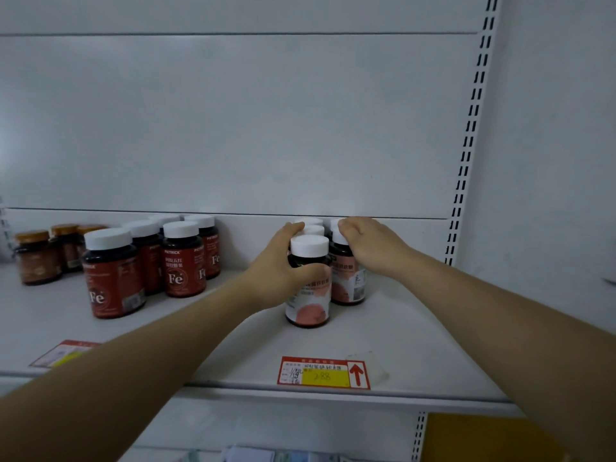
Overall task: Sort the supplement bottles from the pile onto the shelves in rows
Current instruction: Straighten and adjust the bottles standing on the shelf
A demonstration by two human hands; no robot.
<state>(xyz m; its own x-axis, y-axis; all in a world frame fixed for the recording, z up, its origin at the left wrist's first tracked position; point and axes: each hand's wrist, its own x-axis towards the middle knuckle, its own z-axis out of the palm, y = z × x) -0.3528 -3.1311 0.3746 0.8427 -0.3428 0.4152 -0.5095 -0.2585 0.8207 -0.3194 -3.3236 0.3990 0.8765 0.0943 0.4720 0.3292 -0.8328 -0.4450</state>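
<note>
Hands at work on a small cluster of dark glass bottles with white screw caps and pink-and-white labels, standing on the white metal shelf (416, 345) right of centre; the left hand (283, 271) is wrapped round the front pink-label bottle (308, 281), thumb across its shoulder, fingers reaching back along the caps behind; the right hand (370, 245) lies curled over the cap of the neighbouring pink-label bottle (348, 281), pressing it in from the side; the step looks like squaring this group into tight rows, front bottle in line with those behind it; the next move likely calls for a gentle push backward without tipping the tall, smooth, round bottles, then a return to the pile, which is out of sight; to the left stand red-label bottles marked Fe (183, 268), glossy, in two files, and beyond them brown jars with amber lids (40, 258); a red and yellow price tag (323, 373) lies flat at the shelf's front edge
</note>
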